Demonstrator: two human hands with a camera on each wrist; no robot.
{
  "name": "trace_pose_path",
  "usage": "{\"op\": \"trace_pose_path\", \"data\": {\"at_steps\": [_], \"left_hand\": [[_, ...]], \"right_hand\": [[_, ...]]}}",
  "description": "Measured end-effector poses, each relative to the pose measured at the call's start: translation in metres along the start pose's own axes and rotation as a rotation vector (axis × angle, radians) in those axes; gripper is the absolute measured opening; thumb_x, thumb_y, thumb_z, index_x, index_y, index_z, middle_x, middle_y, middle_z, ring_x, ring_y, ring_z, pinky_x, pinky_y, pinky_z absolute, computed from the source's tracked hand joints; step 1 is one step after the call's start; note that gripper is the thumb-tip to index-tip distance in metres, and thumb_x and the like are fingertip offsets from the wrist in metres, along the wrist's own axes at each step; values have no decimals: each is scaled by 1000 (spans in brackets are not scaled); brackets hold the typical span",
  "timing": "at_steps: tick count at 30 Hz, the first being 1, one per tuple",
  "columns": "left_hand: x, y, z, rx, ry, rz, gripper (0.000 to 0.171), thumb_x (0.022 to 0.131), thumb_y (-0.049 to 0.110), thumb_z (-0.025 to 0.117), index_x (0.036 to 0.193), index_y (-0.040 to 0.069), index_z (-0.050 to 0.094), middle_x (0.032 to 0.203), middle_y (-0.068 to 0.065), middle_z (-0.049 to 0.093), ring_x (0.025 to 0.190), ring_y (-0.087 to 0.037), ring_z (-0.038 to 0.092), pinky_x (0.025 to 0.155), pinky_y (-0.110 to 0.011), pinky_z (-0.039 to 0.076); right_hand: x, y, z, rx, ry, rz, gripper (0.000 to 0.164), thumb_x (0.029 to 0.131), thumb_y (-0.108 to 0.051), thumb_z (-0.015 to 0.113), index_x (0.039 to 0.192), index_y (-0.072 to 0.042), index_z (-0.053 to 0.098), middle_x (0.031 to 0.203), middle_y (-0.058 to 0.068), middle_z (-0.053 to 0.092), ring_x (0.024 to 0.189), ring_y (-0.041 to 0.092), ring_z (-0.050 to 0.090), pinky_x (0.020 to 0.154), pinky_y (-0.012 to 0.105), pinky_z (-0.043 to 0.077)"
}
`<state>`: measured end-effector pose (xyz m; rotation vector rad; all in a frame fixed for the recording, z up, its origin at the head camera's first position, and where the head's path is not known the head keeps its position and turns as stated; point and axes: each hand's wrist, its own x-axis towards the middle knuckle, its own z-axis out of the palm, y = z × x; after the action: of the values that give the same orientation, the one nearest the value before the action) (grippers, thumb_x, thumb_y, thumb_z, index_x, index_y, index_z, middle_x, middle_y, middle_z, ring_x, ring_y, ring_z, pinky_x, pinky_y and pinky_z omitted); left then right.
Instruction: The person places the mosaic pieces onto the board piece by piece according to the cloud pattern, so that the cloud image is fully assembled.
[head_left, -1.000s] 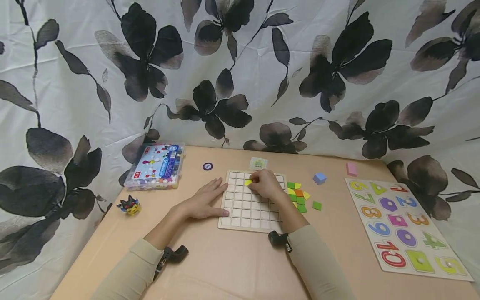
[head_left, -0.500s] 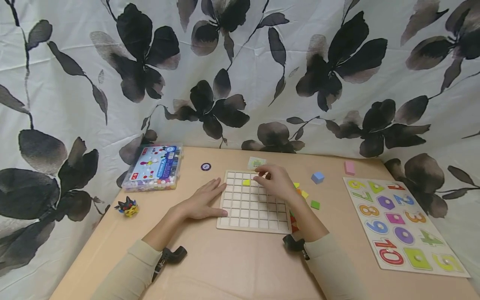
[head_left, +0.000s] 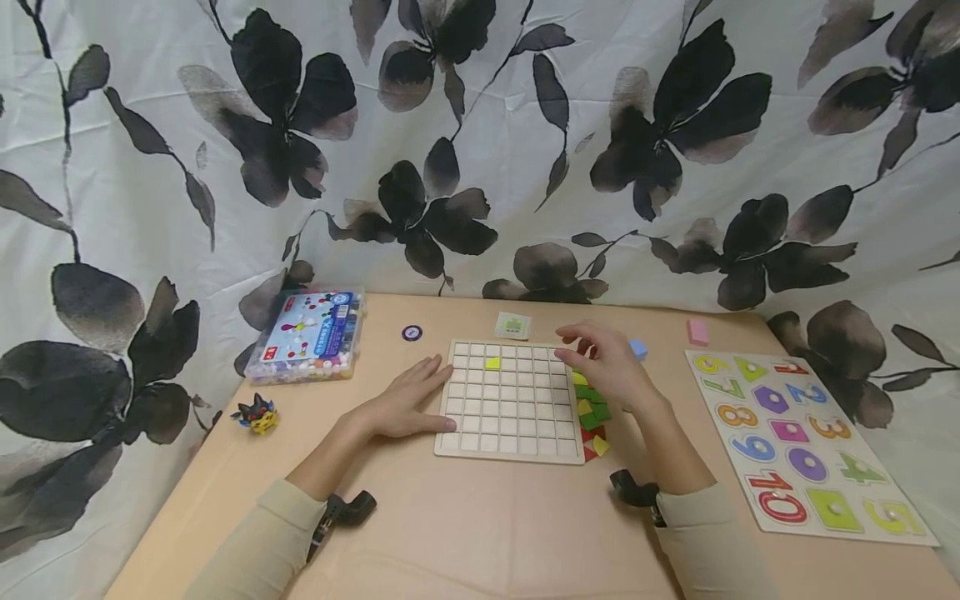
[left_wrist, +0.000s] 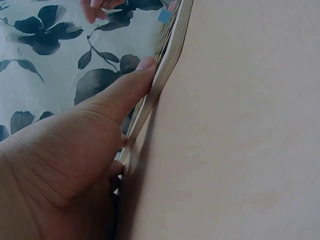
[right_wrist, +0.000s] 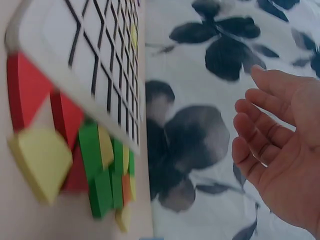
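One yellow tile [head_left: 492, 363] occupies a cell near the far edge of the gridded board [head_left: 517, 425], itself toward the far edge of the tabletop [head_left: 450, 517]. The right hand [head_left: 609, 360], a second ago at that tile, now hangs by the board's far right corner, fingers loosely bent, pinching nothing; the tile is judged placed. The left hand [head_left: 408, 400], fingers extended, thumb apart, touches the left edge. Loose tiles [head_left: 591, 420] line the right edge.
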<state>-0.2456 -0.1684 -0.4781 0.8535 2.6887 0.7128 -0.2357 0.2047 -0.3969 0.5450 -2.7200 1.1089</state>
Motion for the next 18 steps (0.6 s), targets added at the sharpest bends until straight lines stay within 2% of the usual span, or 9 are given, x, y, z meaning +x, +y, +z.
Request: {"op": "trace_pose_path", "data": {"at_steps": [6,12,18], "left_hand": [[1,3,0,-11,1,1,104,90,65,69,167,12,22,175,-18,5,163,-38,2,130,-61,7],[1,2,0,-11,5,1,103,91,64,69,167,13,23,175,-19,6,163,-39,2,130,-62,8],[2,2,-1,-10,-1,-8,104,90,66,69,167,14,23,175,-18,5,163,-37,1,130,-61,7]], "right_hand": [[-5,22,-18,-36,-23,113,38,100,-27,72,135,-13,68,126,13,70,99,25,58,79,32,53],[-6,37,-24,-63,-59,142,38,100,-22,71,136,-9,67,126,12,69,101,26,57,79,34,52],[-5,50,-21,-77,-118,172,36,98,-15,72,133,-6,69,118,16,70,96,28,57,76,33,51]]}}
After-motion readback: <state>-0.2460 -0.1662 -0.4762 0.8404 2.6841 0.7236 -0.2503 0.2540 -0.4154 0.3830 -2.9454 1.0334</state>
